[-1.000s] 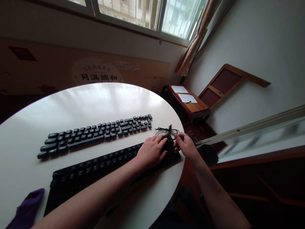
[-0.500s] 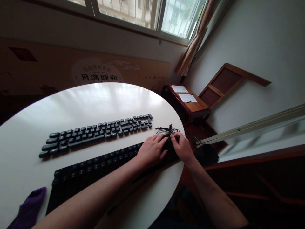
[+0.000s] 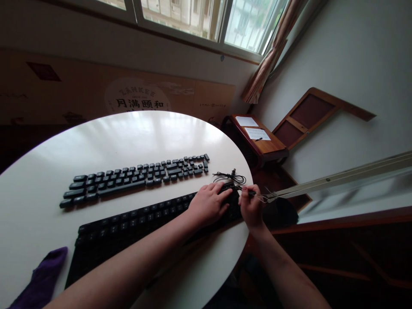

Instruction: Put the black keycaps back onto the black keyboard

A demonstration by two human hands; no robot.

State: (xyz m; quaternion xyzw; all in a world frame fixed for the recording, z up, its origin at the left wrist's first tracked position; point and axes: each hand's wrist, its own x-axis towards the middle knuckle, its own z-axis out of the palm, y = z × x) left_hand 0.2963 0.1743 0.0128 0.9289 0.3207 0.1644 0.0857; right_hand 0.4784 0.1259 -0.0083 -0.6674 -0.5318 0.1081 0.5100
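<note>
A black keyboard base (image 3: 135, 225) lies along the near side of the round white table (image 3: 106, 141). My left hand (image 3: 207, 204) rests flat on its right end, fingers spread. At the keyboard's right edge my right hand (image 3: 251, 206) is closed around a thin wire keycap puller (image 3: 262, 195), whose prongs stick out to the right. Beyond the keyboard, several loose dark keycaps (image 3: 135, 178) are laid out in keyboard rows. A coiled black cable (image 3: 230, 176) lies just past my hands.
A purple cloth (image 3: 41, 279) lies at the table's near left edge. To the right, off the table, stand a low wooden stand with papers (image 3: 257, 137), a leaning wooden frame (image 3: 309, 116) and a long pale rail (image 3: 347, 178). A window runs along the back wall.
My right hand went onto the keyboard's right end, then drew back to its edge with the puller's prongs pointing right. The left hand stayed put. The view shifted slightly.
</note>
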